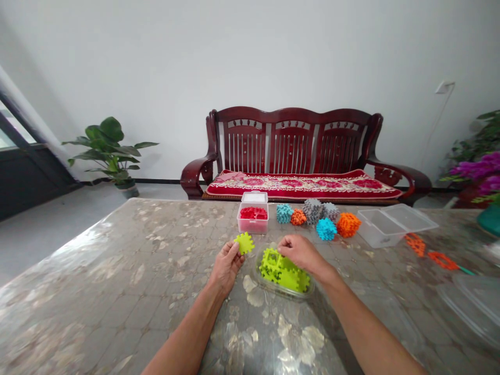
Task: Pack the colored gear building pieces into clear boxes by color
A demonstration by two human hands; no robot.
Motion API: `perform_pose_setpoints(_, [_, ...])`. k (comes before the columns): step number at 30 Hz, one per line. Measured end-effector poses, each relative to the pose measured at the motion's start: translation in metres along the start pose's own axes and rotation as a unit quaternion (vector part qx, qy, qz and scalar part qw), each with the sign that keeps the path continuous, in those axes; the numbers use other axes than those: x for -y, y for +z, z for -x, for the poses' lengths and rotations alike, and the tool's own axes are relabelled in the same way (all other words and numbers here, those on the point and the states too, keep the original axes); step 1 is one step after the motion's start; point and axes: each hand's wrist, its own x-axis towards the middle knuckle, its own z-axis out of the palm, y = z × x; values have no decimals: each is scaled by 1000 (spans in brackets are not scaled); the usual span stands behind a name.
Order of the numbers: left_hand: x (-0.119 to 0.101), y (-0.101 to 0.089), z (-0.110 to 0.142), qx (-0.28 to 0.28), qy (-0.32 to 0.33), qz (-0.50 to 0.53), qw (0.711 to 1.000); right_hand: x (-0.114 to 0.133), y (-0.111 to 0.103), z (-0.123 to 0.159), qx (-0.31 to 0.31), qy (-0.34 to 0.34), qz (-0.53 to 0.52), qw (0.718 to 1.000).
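Observation:
My left hand pinches a flat lime-green building piece with toothed edges, held above the table left of the tub. At the rim of a clear oval plastic tub, my right hand has its fingers closed over the far side of the contents. Several lime-green toothed pieces fill that tub, some with square openings. Whatever the right fingertips grip, if anything, is hidden. Just beyond the left hand is a small clear box with its lid up, holding red pieces.
Assembled toothed balls in teal, grey, blue and orange stand behind the tub. Right of them are an open clear box and orange loops. Clear lids lie at the right. A wooden bench is beyond the table.

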Motion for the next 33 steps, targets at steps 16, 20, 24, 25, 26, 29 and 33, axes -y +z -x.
perform_pose_setpoints(16, [4,-4,0,27,15,3,1000,15,3,13,30,-32,49,998])
perform_pose_setpoints(20, [3,-4,1,37,14,-1,999,20,7,13,42,-38,66,996])
perform_pose_setpoints(24, [4,-3,3,49,6,-6,999,25,9,12,44,-44,79,995])
perform_pose_setpoints(25, [4,-3,3,49,5,-6,999,26,9,12,41,-44,80,995])
perform_pose_setpoints(26, [4,-2,3,50,3,-7,999,26,8,11,36,-42,79,995])
perform_pose_setpoints(29, [3,-2,4,50,1,-9,999,25,1,9,11,-28,60,998])
perform_pose_setpoints(33, [2,0,5,50,-2,-15,999,26,-11,10,-40,-18,54,998])
